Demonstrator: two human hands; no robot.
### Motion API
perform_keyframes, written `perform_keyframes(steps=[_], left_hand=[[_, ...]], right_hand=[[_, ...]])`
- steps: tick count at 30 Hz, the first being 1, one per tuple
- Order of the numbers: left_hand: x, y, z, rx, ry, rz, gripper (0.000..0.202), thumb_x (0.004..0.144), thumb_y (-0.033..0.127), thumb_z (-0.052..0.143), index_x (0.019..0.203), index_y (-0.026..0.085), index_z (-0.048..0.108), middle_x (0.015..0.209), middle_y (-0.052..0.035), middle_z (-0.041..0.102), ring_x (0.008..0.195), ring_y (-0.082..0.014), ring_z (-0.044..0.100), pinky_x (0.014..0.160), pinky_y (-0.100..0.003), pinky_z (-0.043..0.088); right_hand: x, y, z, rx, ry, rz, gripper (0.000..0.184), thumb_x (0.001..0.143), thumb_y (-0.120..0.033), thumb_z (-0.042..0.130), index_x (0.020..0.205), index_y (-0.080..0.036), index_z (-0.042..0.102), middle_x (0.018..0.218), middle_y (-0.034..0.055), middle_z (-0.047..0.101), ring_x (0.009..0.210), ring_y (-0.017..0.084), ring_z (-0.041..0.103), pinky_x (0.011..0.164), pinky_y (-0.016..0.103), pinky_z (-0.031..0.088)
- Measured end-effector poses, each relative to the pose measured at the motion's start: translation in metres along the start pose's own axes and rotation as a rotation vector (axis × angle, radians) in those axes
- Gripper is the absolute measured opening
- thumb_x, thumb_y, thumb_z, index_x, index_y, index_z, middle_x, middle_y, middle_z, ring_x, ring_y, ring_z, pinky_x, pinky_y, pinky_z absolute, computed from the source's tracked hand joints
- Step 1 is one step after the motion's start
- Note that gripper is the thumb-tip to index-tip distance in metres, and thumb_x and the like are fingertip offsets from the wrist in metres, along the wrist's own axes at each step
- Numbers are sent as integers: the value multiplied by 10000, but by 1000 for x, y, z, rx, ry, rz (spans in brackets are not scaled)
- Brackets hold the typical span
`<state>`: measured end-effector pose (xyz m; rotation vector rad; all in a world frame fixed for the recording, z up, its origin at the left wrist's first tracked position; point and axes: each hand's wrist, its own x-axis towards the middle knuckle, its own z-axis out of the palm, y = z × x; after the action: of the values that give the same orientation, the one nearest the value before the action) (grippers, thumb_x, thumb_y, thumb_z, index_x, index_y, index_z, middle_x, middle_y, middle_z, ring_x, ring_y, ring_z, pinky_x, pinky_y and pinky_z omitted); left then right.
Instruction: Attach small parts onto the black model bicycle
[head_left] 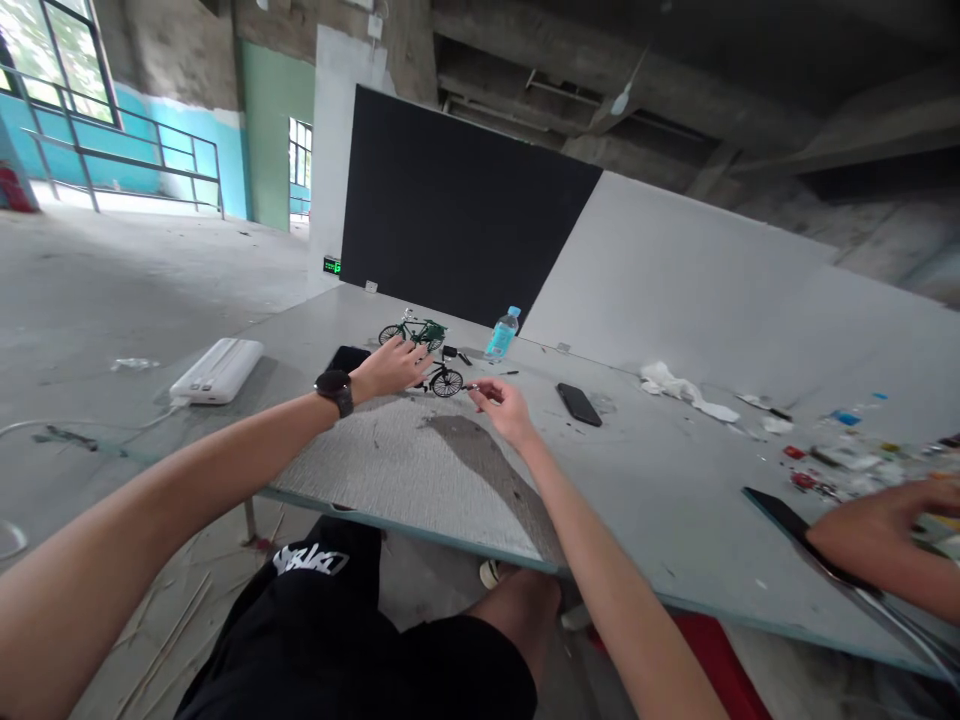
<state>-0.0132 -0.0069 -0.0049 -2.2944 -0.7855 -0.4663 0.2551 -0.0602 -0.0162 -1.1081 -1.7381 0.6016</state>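
A small black model bicycle (pixel 447 383) stands on the table, its front part covered by my left hand (pixel 394 368). The fingers of that hand are bent over the frame and hold it from the left. To the right of the visible spoked wheel, my right hand (pixel 501 405) is pinched closed. A tiny slim piece (pixel 470 388) shows at its fingertips close to the wheel, too small to name. Just behind my left hand is a green model bicycle (pixel 427 331), upright on its wheels.
A blue-capped water bottle (pixel 502 334) stands behind the bicycles. On the table (pixel 637 500) lie a black phone (pixel 578 404), a white power bank (pixel 217 371) and crumpled white plastic (pixel 682 390). Another person's arm (pixel 892 545) rests at right, by a dark tablet-like device (pixel 776 515) and scattered parts.
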Motion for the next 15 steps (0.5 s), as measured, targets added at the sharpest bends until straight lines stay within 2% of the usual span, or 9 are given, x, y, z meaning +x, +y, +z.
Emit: perform_keyframes(steps=[3,7,11,15], left_hand=[[-1,3,2,-31,-27,-27,374,1076,331,364,1305,106,556,1216,-192,620,1008,-280,631,788,-377,445],[-1,4,3,-74,-56,-62,365,1074,328,356,1311,118,538,1221,-186,604,945,-255,644,713,-355,446],[0,4,6,-126,-54,-93,373,1079,325,306,1294,140,548,1208,-182,601,910,-251,652,706,-361,449],[-1,4,11,-164,-48,-105,374,1070,344,330,1310,151,541,1230,-195,592,924,-266,652,750,-378,455]], right_hand=[[9,-6,-1,-57,79,-39,508,812,-684,694,933,-192,663,792,69,694,687,199,638,599,339,561],[38,-23,2,-150,120,-144,474,875,-671,633,954,-204,632,840,90,709,732,215,667,675,363,567],[70,-32,18,-324,104,-259,347,957,-555,581,997,-218,651,892,98,727,834,240,691,788,381,544],[80,-20,39,-452,68,-276,309,995,-494,523,1035,-226,673,910,85,741,840,244,698,816,374,529]])
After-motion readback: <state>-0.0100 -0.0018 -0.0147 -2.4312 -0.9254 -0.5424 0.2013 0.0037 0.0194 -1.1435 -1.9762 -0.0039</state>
